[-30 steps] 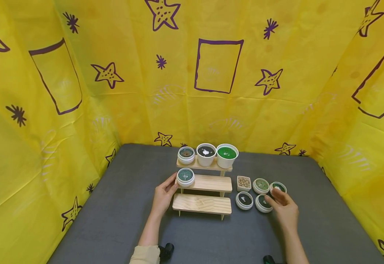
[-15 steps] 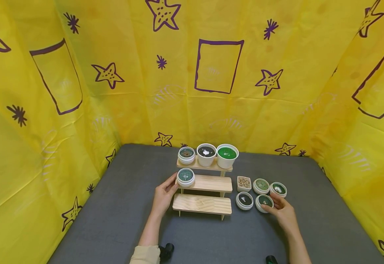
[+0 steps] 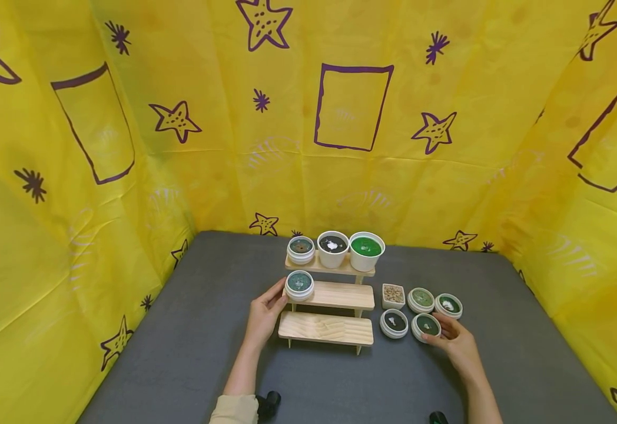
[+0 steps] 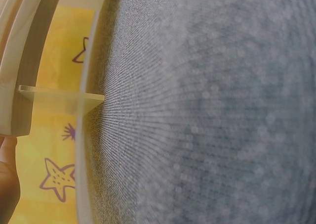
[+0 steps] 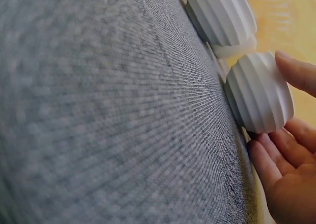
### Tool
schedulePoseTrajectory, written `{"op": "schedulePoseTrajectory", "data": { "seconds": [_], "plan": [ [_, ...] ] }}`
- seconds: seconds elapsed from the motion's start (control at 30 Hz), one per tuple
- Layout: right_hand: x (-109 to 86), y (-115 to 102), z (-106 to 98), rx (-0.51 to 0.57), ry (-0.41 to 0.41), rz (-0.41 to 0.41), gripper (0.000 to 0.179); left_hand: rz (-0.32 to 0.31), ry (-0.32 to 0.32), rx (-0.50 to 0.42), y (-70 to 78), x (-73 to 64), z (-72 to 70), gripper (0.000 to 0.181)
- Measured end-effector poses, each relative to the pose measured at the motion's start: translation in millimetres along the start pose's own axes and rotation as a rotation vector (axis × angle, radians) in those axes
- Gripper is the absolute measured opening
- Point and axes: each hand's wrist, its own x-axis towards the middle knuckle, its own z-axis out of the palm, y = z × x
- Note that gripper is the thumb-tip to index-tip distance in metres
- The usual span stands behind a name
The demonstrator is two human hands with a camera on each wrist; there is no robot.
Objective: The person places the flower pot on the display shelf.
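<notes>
In the head view my left hand [image 3: 262, 318] has its thumb and fingers at the left side of a small white pot [image 3: 299, 285] with a teal top. That pot stands at the left end of the middle board [image 3: 342, 295] of a wooden three-tier stand. My right hand [image 3: 458, 344] holds a white pot [image 3: 426, 327] with a dark green top, at the front right of a group of small pots. The right wrist view shows its ribbed side [image 5: 260, 93] between thumb and fingers. In the left wrist view, part of the left hand [image 4: 7, 184] shows beside a board's end [image 4: 17, 110].
Three pots, one with a bright green top [image 3: 367, 250], stand on the top board. The bottom board [image 3: 325, 328] is bare. Beside my right hand are a dark-topped pot [image 3: 394, 323], two green-topped pots [image 3: 421, 300] and a square cup of tan bits [image 3: 393, 295]. Yellow cloth [image 3: 224, 188] surrounds the grey table [image 3: 192, 353].
My right hand has come down to the dark green pot, its thumb and fingers now around that pot's right side. The left hand stays at the teal-topped pot.
</notes>
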Motion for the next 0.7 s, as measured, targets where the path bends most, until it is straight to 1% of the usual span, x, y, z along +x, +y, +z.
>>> {"op": "schedulePoseTrajectory", "data": {
  "seconds": [0.3, 0.7],
  "plan": [
    [-1.3, -0.3, -0.2, -0.017, 0.001, -0.01, 0.065, 0.02, -0.016, 0.031, 0.7, -1.4, 0.5, 0.046],
    [-1.5, -2.3, -1.9, -0.062, -0.012, 0.024, 0.065, 0.026, -0.015, 0.034, 1.0, -1.7, 0.5, 0.045]
  ]
}}
